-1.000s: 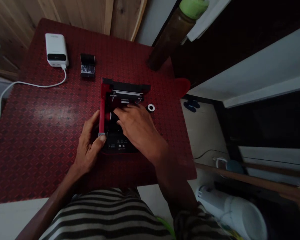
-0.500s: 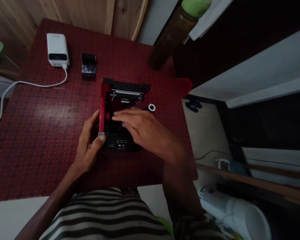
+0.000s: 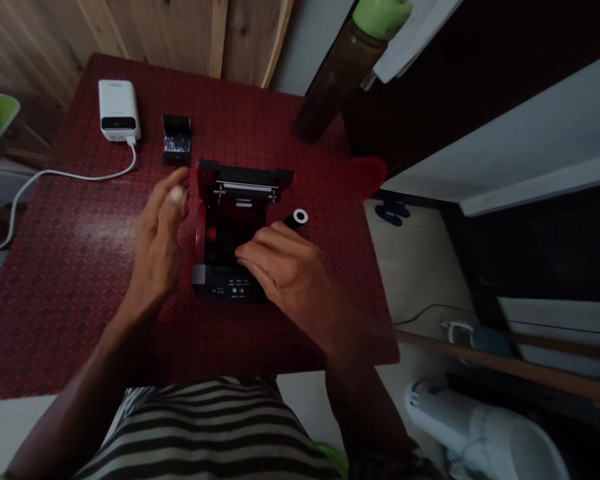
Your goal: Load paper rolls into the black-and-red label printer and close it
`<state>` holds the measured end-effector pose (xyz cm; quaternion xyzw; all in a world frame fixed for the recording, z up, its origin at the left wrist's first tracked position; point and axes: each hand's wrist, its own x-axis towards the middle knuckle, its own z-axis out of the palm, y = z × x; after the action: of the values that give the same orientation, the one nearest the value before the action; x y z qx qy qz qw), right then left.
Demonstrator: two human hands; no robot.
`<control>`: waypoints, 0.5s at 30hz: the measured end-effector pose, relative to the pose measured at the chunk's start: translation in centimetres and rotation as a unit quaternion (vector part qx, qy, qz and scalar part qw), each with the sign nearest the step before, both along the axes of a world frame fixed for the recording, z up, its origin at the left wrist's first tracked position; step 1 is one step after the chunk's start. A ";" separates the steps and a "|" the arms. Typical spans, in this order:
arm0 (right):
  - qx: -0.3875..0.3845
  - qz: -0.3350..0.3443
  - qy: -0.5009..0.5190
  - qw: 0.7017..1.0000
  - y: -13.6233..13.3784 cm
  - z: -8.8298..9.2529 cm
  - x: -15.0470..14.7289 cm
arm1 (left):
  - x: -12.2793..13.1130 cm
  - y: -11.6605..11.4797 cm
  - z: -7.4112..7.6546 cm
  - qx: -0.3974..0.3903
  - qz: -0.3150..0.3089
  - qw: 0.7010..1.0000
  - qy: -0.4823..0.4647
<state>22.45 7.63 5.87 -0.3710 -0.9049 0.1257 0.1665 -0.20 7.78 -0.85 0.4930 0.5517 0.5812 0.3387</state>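
A red and black device [image 3: 237, 175] with its lid raised stands on the red patterned table [image 3: 105, 267]. Left of it, my left hand [image 3: 163, 233] is raised off the device, fingers apart and holding nothing. My right hand [image 3: 290, 273] reaches over the device's right side, its fingertips pressed together inside the open compartment; whatever they may grip is hidden. Just beyond this hand lies a black roll with a white ring-shaped end [image 3: 300, 217]. Behind the device, a small black item with a shiny strip [image 3: 177, 138] rests on the table.
A white power bank [image 3: 119, 110] with a white cable [image 3: 75, 175] sits at the back left. At the back right stands a tall dark bottle with a green cap [image 3: 335, 73]. A red round object [image 3: 369, 177] is at the right edge.
My left hand has let go of the device's left side and moved up and left. My right hand's fingers have drawn together and moved slightly toward me.
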 end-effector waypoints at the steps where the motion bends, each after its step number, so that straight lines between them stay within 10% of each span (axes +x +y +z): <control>1: 0.033 -0.006 0.001 0.999 -0.6 -0.2 0.0 | 0.1 1.3 0.5 -0.015 0.002 1.000 -0.013; 6: 0.201 -0.040 0.047 0.978 -2.9 -1.7 -0.3 | 0.8 3.9 2.8 -0.024 0.045 0.996 -0.077; 15: 0.250 -0.101 0.088 0.959 -5.1 -3.3 -0.4 | -0.8 -3.5 0.5 -0.110 -0.044 0.984 -0.136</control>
<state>22.09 2.54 2.62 -0.3942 -0.8470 -0.0898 0.3452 -0.96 4.33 -0.33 0.3930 0.5386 0.5633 0.4880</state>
